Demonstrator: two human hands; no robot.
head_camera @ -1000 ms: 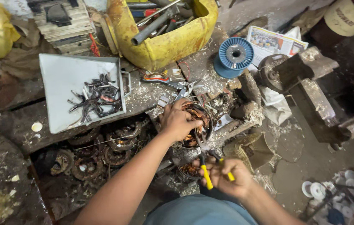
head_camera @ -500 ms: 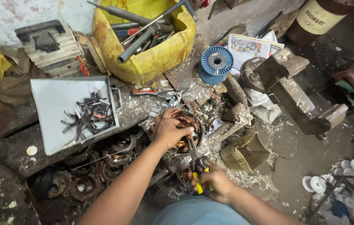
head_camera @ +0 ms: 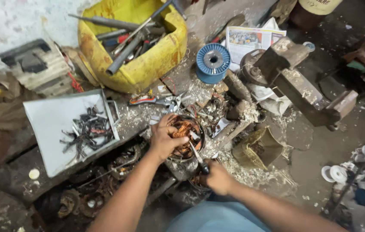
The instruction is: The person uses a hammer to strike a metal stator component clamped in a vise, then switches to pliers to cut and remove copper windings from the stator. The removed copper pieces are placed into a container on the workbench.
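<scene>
Centrally, the motor stator (head_camera: pixel 185 138), a round metal ring packed with copper windings, sits on the cluttered workbench (head_camera: pixel 148 116) near its front edge. The left hand (head_camera: pixel 164 139) is closed around the stator's left rim, thumb and fingers clamping it in place. The right hand (head_camera: pixel 218 177) is closed around the dark handle of a pointed hand tool (head_camera: pixel 196 155), whose metal shaft runs up and left into the windings.

Risk assessment: the tool tip works close to the left-hand fingers. A slip, caused by a winding giving way suddenly under prying force, would likely drive the tip toward those fingers. The stator rests on loose debris, not in a clamp, so it could rotate or tip under side load.

Just behind the stator lie scissors with a red-and-grey handle (head_camera: pixel 154 100). Toward the left edge of the bench a flat grey tray (head_camera: pixel 49 124) holds a tangle of dark wire scraps (head_camera: pixel 86 132). At the back a yellow tub (head_camera: pixel 148 60) is full of long metal tools. A blue wire spool (head_camera: pixel 213 62) stands to its right, beside a folded newspaper (head_camera: pixel 253 41). A heavy bench vise (head_camera: pixel 298 83) occupies the right side, well apart from both hands. White tape rolls (head_camera: pixel 362 167) lie on the floor at far right.
</scene>
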